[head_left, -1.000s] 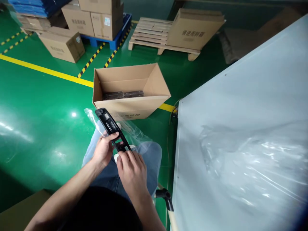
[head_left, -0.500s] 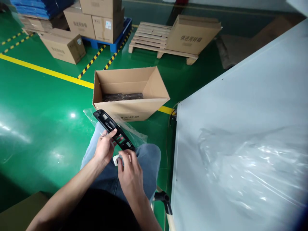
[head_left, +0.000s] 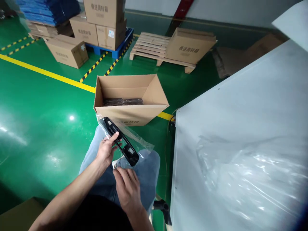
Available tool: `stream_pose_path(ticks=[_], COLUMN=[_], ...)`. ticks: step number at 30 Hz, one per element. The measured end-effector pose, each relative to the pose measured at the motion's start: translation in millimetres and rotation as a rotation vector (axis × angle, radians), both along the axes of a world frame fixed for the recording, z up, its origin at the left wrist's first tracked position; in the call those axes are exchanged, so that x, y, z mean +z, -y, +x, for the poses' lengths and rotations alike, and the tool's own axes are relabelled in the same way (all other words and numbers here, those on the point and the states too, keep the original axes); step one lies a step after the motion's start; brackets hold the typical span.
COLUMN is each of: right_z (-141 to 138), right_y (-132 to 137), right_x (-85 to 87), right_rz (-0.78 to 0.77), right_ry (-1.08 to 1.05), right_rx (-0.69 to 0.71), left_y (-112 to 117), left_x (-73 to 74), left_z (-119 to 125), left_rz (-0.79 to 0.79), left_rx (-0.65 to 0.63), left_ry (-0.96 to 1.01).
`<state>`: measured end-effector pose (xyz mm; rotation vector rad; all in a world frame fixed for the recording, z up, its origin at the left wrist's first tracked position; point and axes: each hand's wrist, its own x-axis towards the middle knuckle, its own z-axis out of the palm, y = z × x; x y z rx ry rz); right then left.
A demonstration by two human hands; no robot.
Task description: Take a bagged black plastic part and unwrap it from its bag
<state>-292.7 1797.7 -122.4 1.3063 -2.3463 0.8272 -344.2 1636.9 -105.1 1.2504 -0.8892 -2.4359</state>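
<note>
My left hand (head_left: pixel 107 150) grips a long black plastic panel (head_left: pixel 131 157) with rounded ends, cut-outs and pale rectangular patches. Its thumb lies on top of the panel's middle, fingers beneath. A clear plastic bag (head_left: pixel 141 143) spreads under and beside the panel, above my knees. Just below the panel's lower end is my right hand (head_left: pixel 127 187), its fingers bent and drawn together. At its thumb and fingertips shows a small white piece (head_left: pixel 114 164); what exactly the fingers pinch is partly hidden.
An open carton (head_left: pixel 131 115) stands ahead on the green floor, dark flat pieces (head_left: pixel 122 102) inside. To the right, a pale panel surface (head_left: pixel 192 122) carries clear plastic film (head_left: pixel 247 173). Farther off are a wooden pallet (head_left: pixel 150 48) and stacked cartons (head_left: pixel 103 32).
My right hand has drawn back from the panel's lower end toward my body. The panel has turned a little in my left hand, and the view has tipped up slightly.
</note>
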Motion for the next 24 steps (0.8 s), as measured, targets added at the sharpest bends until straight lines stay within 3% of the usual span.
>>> stream_pose_path(ticks=[7, 13, 18, 21, 24], right_z=[11.3, -3.6, -49.8, -75.5, -91.9], right_y=[-12.4, -37.1, -72.9, -85.8, -82.6], right_x=[-6.6, -24.8, -51.4, -67.4, -80.8], right_rz=[-0.049, -0.060, 0.036, 0.088, 0.114], right_ry=[0.053, 0.134, 0.180, 0.316, 0.368], right_rx=[-0.031, -0.187, -0.338, -0.405, -0.591], left_y=[8.7, 41.6, 82.7, 105.1, 125.8], left_x=[4.1, 12.3, 20.2, 22.2, 15.8], left_z=[5.5, -10.0, -63.6, -113.8, -174.8], left_rz=[-0.057, -0.132, -0.144, -0.150, -0.159], left_rx=[-0.025, -0.053, -0.054, -0.088, -0.118], left_ry=[-0.063, -0.136, -0.220, -0.269, -0.283])
